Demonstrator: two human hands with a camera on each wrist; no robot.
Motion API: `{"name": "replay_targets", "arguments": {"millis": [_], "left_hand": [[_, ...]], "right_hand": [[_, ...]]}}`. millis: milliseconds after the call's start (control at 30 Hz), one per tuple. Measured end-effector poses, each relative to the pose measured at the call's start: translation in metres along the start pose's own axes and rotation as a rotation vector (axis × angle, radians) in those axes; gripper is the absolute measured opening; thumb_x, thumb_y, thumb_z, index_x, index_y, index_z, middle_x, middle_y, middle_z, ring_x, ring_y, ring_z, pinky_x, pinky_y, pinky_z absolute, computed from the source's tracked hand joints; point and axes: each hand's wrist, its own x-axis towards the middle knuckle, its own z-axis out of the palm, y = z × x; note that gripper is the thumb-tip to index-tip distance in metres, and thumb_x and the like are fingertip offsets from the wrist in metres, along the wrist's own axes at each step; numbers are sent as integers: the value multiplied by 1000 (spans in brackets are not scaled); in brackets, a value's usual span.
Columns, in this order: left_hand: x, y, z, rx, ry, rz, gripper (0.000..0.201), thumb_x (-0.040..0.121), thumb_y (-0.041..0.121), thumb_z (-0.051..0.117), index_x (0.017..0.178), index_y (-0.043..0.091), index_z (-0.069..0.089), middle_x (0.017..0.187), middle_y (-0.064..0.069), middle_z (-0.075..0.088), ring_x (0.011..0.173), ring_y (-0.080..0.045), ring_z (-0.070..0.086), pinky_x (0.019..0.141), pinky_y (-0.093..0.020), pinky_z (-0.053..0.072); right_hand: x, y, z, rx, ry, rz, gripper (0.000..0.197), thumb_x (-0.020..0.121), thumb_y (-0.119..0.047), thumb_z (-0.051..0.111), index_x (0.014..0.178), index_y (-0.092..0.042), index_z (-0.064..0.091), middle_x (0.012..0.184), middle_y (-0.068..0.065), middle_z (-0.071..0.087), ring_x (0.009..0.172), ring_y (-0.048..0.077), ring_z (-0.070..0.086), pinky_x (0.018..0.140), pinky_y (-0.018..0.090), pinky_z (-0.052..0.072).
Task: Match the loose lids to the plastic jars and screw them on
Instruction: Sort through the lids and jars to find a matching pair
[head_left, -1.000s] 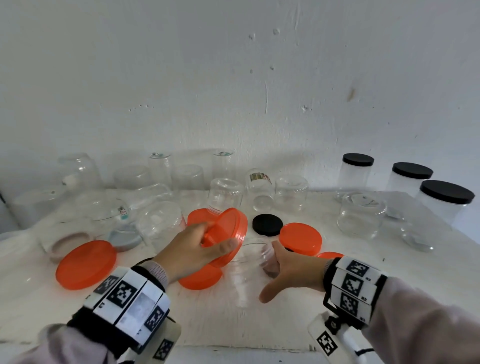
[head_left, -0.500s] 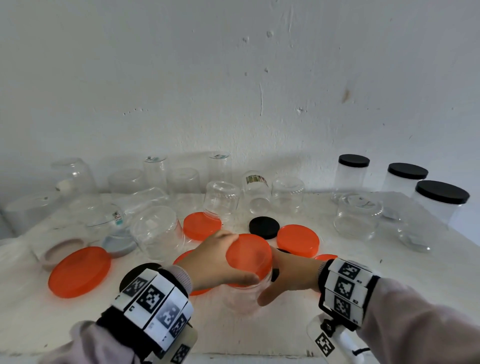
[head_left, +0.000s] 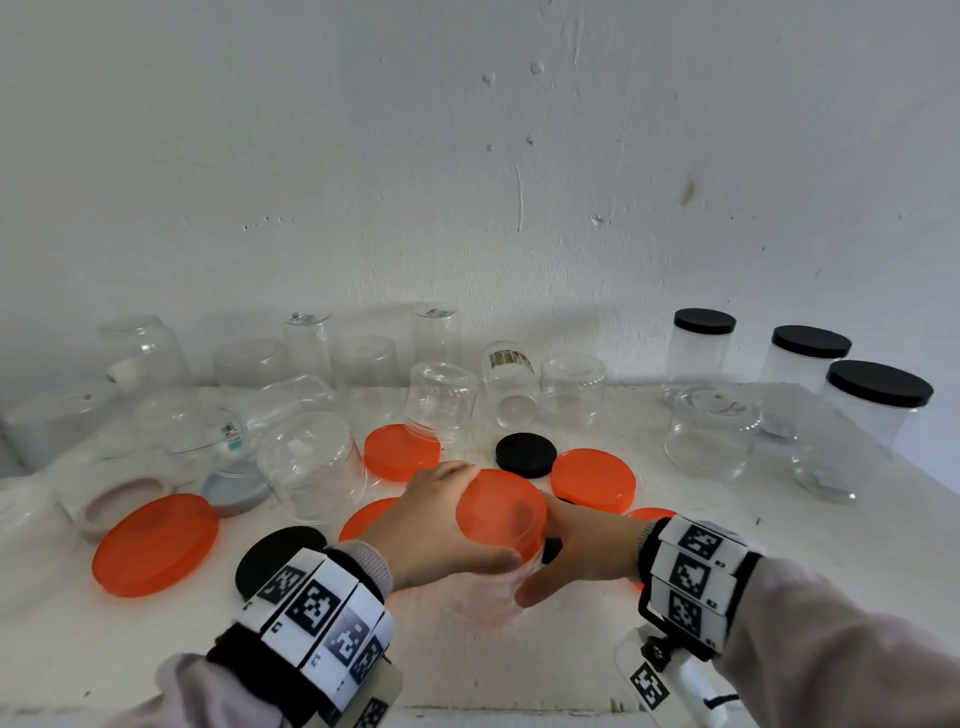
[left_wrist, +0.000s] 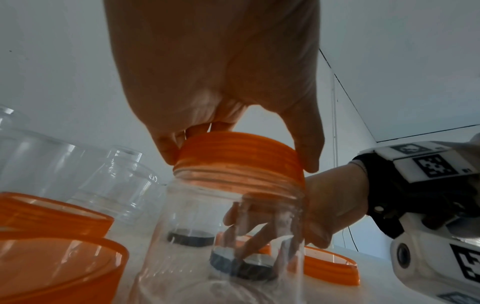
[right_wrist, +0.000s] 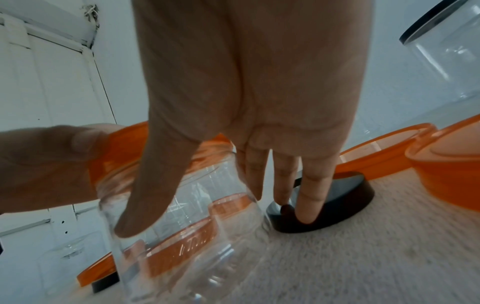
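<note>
1. A second ago my left hand (head_left: 431, 525) held the orange lid (head_left: 501, 512) tilted in the air beside the jar; now the lid sits flat on the mouth of the clear jar (head_left: 488, 592), with my left fingers curled round its rim.
2. My right hand (head_left: 582, 545) has closed in: thumb across the near wall, fingers wrapped behind, steadying the jar upright on the worktop (head_left: 519, 665).
3. From below, the lid's skirt covers the neck threads, so I judge the size matches and twisting is what's left.
4. Room is tight. A small black lid (right_wrist: 335, 203) lies just beside the jar, under my right fingertips, and loose orange lids lie close on both sides.
5. The near worktop edge is not far in front of my wrists.
</note>
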Motion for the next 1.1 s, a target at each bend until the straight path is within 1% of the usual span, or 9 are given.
{"name": "replay_targets", "arguments": {"millis": [267, 333, 433, 500, 567, 633, 700, 900, 1100], "left_hand": [[-2, -9, 6, -102, -17, -44, 130, 56, 64, 78, 150, 32, -4, 157, 10, 9, 141, -12, 17, 111, -31, 25], [-3, -17, 8, -185, -32, -59, 139, 52, 61, 82, 149, 33, -13, 157, 11, 7, 138, -10, 22, 107, -26, 27], [-5, -32, 11, -335, -82, -114, 141, 55, 46, 88, 148, 32, -18, 151, 9, 17, 121, -5, 30, 99, -20, 27], [-7, -38, 15, -440, -120, -156, 137, 58, 34, 89, 148, 32, -14, 143, 10, 23, 121, -7, 33, 103, -23, 29], [-7, -42, 21, -527, -116, -151, 128, 59, 24, 90, 149, 32, 0, 142, 10, 34, 124, -10, 42, 104, -25, 38], [-6, -44, 26, -577, -105, -112, 110, 61, 17, 89, 142, 34, 17, 127, 14, 46, 111, -1, 51, 81, -8, 46], [-5, -44, 29, -590, -97, -86, 100, 62, 15, 88, 132, 40, 22, 119, 16, 49, 103, 3, 52, 68, -3, 45], [-3, -50, 35, -631, -48, -85, 98, 57, 15, 91, 133, 31, 31, 125, 8, 54, 113, -6, 54, 88, -19, 47], [-2, -49, 34, -626, -39, -72, 92, 55, 20, 92, 128, 33, 37, 123, 11, 56, 111, -2, 54, 80, -13, 47]], "right_hand": [[0, -2, -5, -92, -6, 62, 107, 60, -45, 86, 145, -29, 23, 134, -8, 51, 124, 17, 48, 108, 43, 37], [-3, -7, -14, -103, -16, 55, 115, 60, -44, 87, 147, -34, 13, 142, -9, 42, 129, 16, 43, 111, 40, 34], [-7, -23, -28, -133, -23, -3, 118, 62, -42, 86, 148, -38, 6, 153, -14, 23, 138, 11, 29, 112, 30, 26], [-5, -38, -32, -227, -31, -38, 115, 63, -44, 85, 149, -40, 9, 153, -17, 18, 137, 10, 27, 108, 28, 28], [-1, -52, -31, -349, -48, -57, 111, 64, -44, 85, 148, -41, 12, 151, -16, 20, 135, 12, 29, 105, 29, 31], [4, -65, -28, -462, -81, -64, 108, 66, -43, 84, 148, -41, 14, 150, -14, 21, 136, 16, 28, 107, 37, 35], [7, -73, -27, -563, -115, -58, 104, 68, -43, 82, 147, -43, 15, 150, -14, 21, 137, 19, 28, 107, 44, 36], [10, -84, -28, -753, -145, -55, 102, 67, -49, 80, 145, -51, 15, 147, -15, 22, 136, 21, 29, 103, 45, 38], [11, -88, -29, -816, -129, -75, 103, 63, -55, 80, 144, -52, 17, 145, -14, 25, 135, 18, 31, 102, 46, 39]]}}
